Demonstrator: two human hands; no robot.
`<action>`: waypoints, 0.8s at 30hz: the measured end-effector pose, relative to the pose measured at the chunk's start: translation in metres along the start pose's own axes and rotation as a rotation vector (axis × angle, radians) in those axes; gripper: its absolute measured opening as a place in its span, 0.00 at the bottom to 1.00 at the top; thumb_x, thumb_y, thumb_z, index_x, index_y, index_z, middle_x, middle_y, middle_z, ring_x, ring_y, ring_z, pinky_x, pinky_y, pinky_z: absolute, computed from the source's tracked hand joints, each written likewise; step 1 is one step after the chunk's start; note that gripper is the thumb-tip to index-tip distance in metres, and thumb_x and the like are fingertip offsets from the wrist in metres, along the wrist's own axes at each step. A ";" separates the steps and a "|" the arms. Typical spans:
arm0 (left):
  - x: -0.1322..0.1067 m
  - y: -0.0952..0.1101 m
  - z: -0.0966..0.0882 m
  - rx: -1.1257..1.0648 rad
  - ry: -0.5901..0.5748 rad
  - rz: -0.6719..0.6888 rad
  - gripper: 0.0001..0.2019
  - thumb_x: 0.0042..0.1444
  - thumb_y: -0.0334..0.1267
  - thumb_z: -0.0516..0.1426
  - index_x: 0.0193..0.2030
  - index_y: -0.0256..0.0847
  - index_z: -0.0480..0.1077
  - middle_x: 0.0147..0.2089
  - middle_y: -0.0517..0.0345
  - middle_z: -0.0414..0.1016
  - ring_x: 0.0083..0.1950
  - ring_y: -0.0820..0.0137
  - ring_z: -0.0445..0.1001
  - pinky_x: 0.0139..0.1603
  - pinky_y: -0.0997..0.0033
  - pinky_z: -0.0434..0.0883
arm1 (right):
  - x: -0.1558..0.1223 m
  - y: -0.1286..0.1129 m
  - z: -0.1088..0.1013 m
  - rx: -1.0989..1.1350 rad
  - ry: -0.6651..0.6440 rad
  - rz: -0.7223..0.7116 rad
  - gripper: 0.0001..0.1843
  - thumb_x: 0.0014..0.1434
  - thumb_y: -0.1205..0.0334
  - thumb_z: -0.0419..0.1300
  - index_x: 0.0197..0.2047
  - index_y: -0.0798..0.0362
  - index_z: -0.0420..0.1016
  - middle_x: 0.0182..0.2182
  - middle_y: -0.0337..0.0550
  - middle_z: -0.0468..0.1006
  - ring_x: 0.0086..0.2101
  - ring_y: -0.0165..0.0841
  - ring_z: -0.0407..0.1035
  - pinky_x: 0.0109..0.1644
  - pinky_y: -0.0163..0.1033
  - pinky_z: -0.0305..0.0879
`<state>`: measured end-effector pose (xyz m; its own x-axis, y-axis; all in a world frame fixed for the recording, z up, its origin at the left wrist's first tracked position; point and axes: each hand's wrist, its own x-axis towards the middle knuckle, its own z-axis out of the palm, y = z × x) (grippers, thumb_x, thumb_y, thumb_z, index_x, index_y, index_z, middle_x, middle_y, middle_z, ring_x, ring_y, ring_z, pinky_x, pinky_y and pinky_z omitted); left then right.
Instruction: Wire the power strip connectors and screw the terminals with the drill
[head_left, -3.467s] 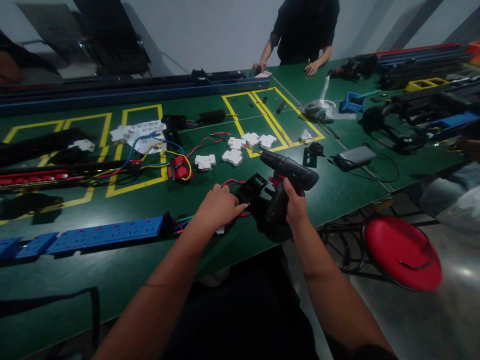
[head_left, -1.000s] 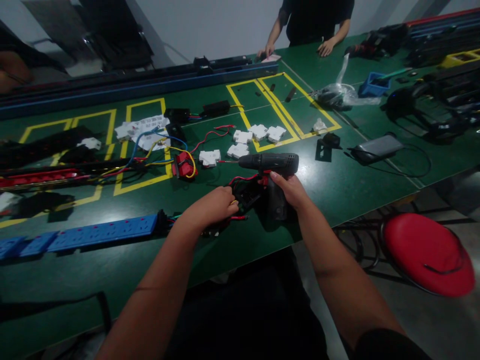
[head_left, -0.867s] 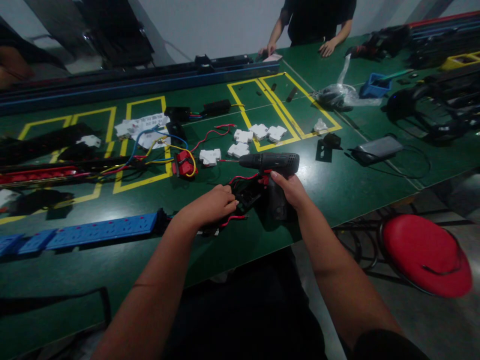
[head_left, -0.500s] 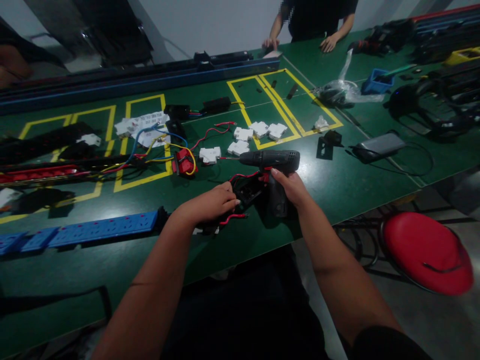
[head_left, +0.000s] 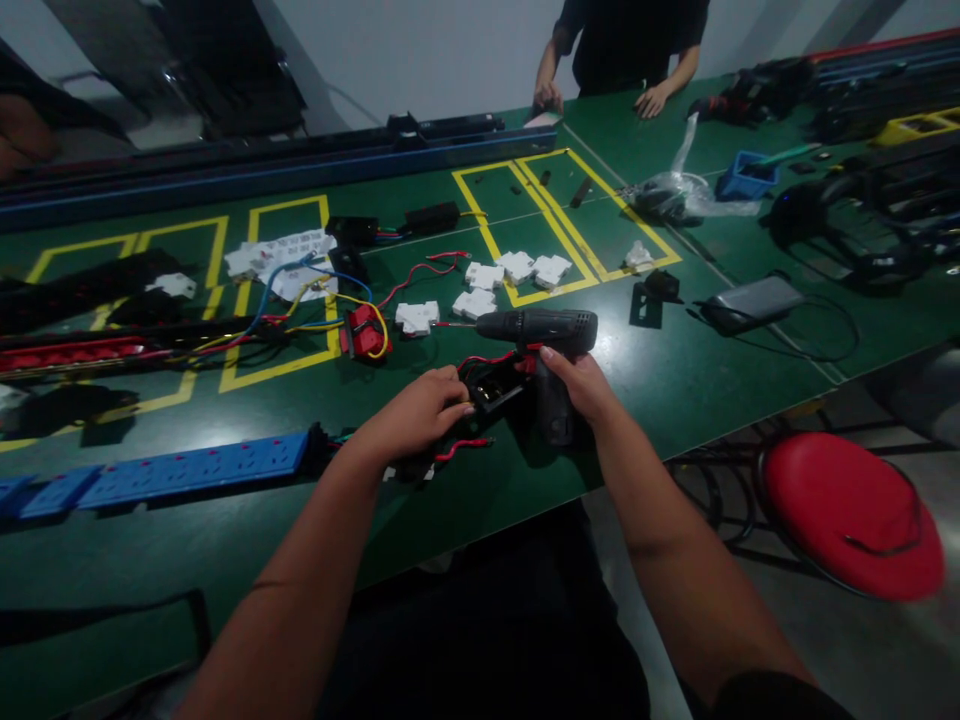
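My right hand [head_left: 581, 385] is closed around the grip of a black cordless drill [head_left: 538, 328], whose bit points left. Under my left hand [head_left: 426, 405] is a black open-topped housing [head_left: 499, 388], gripped at its left end, just left of the drill's grip. Red wire runs along the back of the housing, and a short red wire [head_left: 465, 447] with a bare metal end lies in front of it. The drill's bit reaches toward a white circuit breaker [head_left: 417, 318] on the table. Part of the housing is hidden by my left fingers.
Several white circuit breakers [head_left: 517, 265] lie behind the drill. A red socket [head_left: 365, 333] with coloured wires sits left of them. A blue power strip [head_left: 195, 472] runs along the left. Across the green table [head_left: 712, 370] stands another person [head_left: 637, 45]. A red stool [head_left: 851, 515] is at right.
The camera view has shifted slightly. Both hands keep their holds on the housing and the drill, with little visible movement. The other person's hand has shifted a little.
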<state>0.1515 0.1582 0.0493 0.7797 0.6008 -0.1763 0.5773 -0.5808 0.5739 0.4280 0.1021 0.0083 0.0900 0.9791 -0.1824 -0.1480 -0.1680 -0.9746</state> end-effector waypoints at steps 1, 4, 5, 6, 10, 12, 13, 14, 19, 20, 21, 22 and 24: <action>0.000 0.000 0.000 -0.035 0.015 -0.004 0.11 0.70 0.41 0.55 0.38 0.43 0.76 0.45 0.50 0.74 0.49 0.62 0.73 0.54 0.61 0.71 | 0.000 0.000 0.000 0.005 0.003 -0.002 0.32 0.58 0.33 0.70 0.56 0.47 0.80 0.50 0.51 0.87 0.53 0.51 0.82 0.64 0.60 0.77; 0.001 -0.002 0.002 -0.079 0.064 -0.047 0.10 0.69 0.41 0.57 0.38 0.42 0.77 0.43 0.52 0.75 0.47 0.64 0.75 0.50 0.62 0.70 | 0.000 0.000 0.000 0.024 0.008 -0.001 0.31 0.57 0.34 0.72 0.55 0.46 0.80 0.48 0.50 0.88 0.52 0.51 0.82 0.64 0.59 0.77; 0.001 -0.003 0.003 -0.076 0.074 -0.061 0.10 0.69 0.41 0.57 0.38 0.42 0.77 0.42 0.52 0.76 0.46 0.64 0.75 0.49 0.62 0.70 | 0.000 0.000 -0.001 0.033 0.008 -0.001 0.31 0.57 0.34 0.72 0.55 0.46 0.80 0.48 0.50 0.88 0.52 0.51 0.82 0.63 0.60 0.77; 0.001 -0.004 0.004 -0.070 0.082 -0.073 0.11 0.69 0.41 0.57 0.38 0.42 0.78 0.42 0.52 0.77 0.45 0.64 0.75 0.48 0.62 0.70 | 0.000 0.000 -0.001 0.040 0.005 0.001 0.31 0.57 0.35 0.72 0.54 0.47 0.80 0.47 0.50 0.88 0.51 0.51 0.83 0.63 0.60 0.77; -0.003 -0.007 0.010 -0.073 0.116 -0.112 0.10 0.69 0.42 0.58 0.41 0.42 0.80 0.43 0.52 0.80 0.45 0.65 0.77 0.49 0.62 0.70 | -0.001 0.000 -0.002 0.038 0.011 -0.005 0.29 0.58 0.36 0.72 0.53 0.48 0.80 0.46 0.51 0.88 0.51 0.51 0.82 0.65 0.62 0.75; -0.005 -0.005 0.012 -0.058 0.139 -0.145 0.09 0.69 0.42 0.59 0.42 0.43 0.79 0.43 0.52 0.81 0.44 0.65 0.77 0.47 0.63 0.70 | -0.001 0.000 -0.002 0.013 0.025 -0.007 0.29 0.58 0.36 0.71 0.54 0.47 0.81 0.47 0.52 0.87 0.52 0.52 0.82 0.66 0.63 0.74; -0.006 -0.003 0.012 -0.023 0.152 -0.148 0.08 0.70 0.41 0.59 0.42 0.42 0.79 0.44 0.52 0.81 0.45 0.64 0.77 0.47 0.63 0.71 | -0.001 0.000 -0.002 -0.001 0.030 -0.006 0.29 0.59 0.36 0.70 0.54 0.47 0.80 0.47 0.52 0.87 0.53 0.52 0.81 0.67 0.63 0.74; -0.007 0.000 0.013 0.036 0.163 -0.140 0.08 0.70 0.41 0.59 0.42 0.42 0.78 0.44 0.51 0.80 0.46 0.63 0.76 0.48 0.62 0.71 | -0.001 0.000 -0.002 -0.013 0.029 -0.003 0.29 0.59 0.35 0.70 0.54 0.47 0.80 0.48 0.52 0.87 0.54 0.52 0.81 0.67 0.63 0.73; -0.006 0.017 0.013 0.336 0.114 -0.099 0.08 0.72 0.38 0.58 0.44 0.39 0.77 0.47 0.47 0.77 0.49 0.57 0.75 0.48 0.59 0.72 | 0.000 0.001 -0.002 -0.003 0.015 0.002 0.27 0.61 0.38 0.70 0.55 0.46 0.81 0.50 0.52 0.86 0.53 0.52 0.81 0.67 0.63 0.73; -0.005 0.019 0.013 0.343 0.091 -0.110 0.08 0.72 0.38 0.57 0.44 0.39 0.77 0.47 0.47 0.77 0.47 0.58 0.76 0.46 0.60 0.73 | 0.000 0.001 -0.002 -0.003 0.014 0.005 0.27 0.61 0.38 0.69 0.55 0.46 0.80 0.50 0.52 0.86 0.52 0.52 0.82 0.67 0.63 0.74; -0.004 0.021 0.013 0.340 0.072 -0.119 0.08 0.72 0.37 0.56 0.45 0.38 0.76 0.47 0.47 0.77 0.45 0.59 0.76 0.45 0.61 0.73 | 0.000 0.001 -0.002 -0.007 0.017 0.008 0.27 0.61 0.38 0.69 0.56 0.46 0.80 0.50 0.52 0.86 0.52 0.52 0.82 0.66 0.63 0.74; -0.003 0.022 0.012 0.336 0.053 -0.125 0.08 0.72 0.37 0.56 0.46 0.38 0.76 0.47 0.47 0.76 0.44 0.60 0.76 0.44 0.62 0.73 | 0.000 0.002 -0.003 -0.017 0.021 0.011 0.28 0.61 0.37 0.69 0.57 0.46 0.80 0.50 0.52 0.86 0.52 0.52 0.82 0.66 0.64 0.74; 0.000 0.024 0.012 0.336 0.018 -0.126 0.08 0.72 0.36 0.55 0.47 0.38 0.76 0.48 0.46 0.77 0.44 0.61 0.77 0.45 0.62 0.73 | 0.000 0.003 -0.004 -0.044 0.034 0.010 0.28 0.61 0.36 0.69 0.56 0.46 0.80 0.50 0.52 0.87 0.53 0.52 0.81 0.66 0.64 0.74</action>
<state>0.1677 0.1376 0.0534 0.6947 0.6870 -0.2131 0.7184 -0.6480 0.2528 0.4311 0.1007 0.0052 0.1220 0.9730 -0.1959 -0.1058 -0.1835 -0.9773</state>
